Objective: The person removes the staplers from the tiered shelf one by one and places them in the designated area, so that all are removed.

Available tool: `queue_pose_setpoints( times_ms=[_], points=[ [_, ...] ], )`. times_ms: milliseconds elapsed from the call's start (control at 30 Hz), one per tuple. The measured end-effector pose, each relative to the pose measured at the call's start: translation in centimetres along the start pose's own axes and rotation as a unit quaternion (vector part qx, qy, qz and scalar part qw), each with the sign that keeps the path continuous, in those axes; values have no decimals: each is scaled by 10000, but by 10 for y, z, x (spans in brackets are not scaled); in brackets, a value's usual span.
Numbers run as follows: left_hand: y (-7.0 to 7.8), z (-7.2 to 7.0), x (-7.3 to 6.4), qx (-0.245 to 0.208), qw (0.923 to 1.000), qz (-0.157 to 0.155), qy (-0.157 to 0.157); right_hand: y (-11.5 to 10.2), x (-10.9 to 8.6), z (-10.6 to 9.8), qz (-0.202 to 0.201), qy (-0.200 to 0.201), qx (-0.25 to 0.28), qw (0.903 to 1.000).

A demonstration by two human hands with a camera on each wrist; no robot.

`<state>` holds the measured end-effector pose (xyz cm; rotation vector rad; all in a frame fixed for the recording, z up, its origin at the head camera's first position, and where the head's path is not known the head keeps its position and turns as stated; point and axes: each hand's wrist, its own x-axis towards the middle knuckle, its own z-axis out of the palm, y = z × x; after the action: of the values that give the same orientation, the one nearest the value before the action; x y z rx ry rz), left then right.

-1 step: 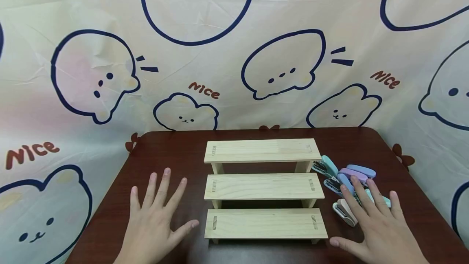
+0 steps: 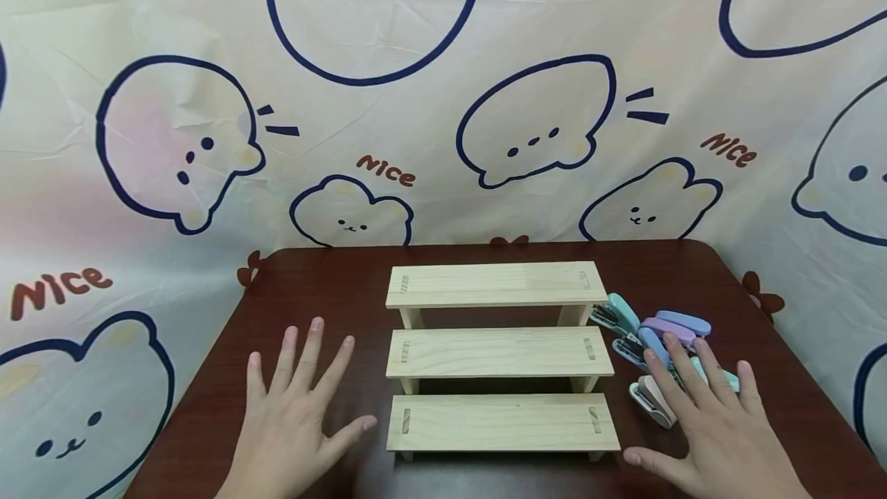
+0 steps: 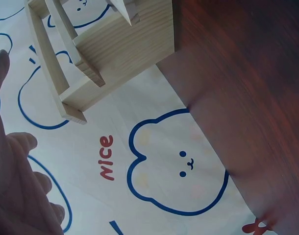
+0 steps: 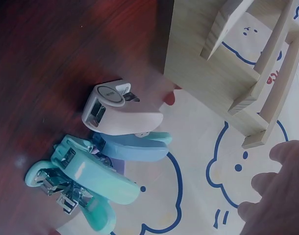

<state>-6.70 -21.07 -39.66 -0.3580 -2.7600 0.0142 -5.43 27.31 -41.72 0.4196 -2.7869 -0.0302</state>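
A three-tier wooden shelf [image 2: 500, 353] stands on the dark brown table [image 2: 326, 283], with its steps facing me. My left hand [image 2: 291, 414] is spread beside the shelf on its left, palm down and holding nothing. On the right, my right hand [image 2: 724, 426] has its fingers spread too, and they overlap a cluster of staplers in the head view. Among these are a whitish stapler [image 4: 125, 115], a blue stapler [image 4: 135, 147], a teal stapler [image 4: 98, 174] and a purple stapler [image 2: 668, 329]. Parts of the cluster are hidden behind the right fingers.
A pale cloth [image 2: 443, 122] with blue-outlined cartoon animals hangs behind the table and along both sides. The staplers lie close to the shelf's right side, some at different angles and against one another.
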Motion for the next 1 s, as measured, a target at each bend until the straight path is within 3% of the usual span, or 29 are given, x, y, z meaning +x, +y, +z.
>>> queue_pose_setpoints(
  times_ms=[500, 800, 1000],
  points=[
    [2, 1, -9, -633, 9974, -259, 219, -1, -11, 3, 464, 140, 893, 9948],
    [10, 2, -5, -1118, 9928, -200, 378, -5, -6, 5, 935, -217, 1813, 9787],
    [13, 5, -3, -1340, 9899, -236, 388, -9, -6, 4, 1072, 28, 2237, 9687]
  ],
)
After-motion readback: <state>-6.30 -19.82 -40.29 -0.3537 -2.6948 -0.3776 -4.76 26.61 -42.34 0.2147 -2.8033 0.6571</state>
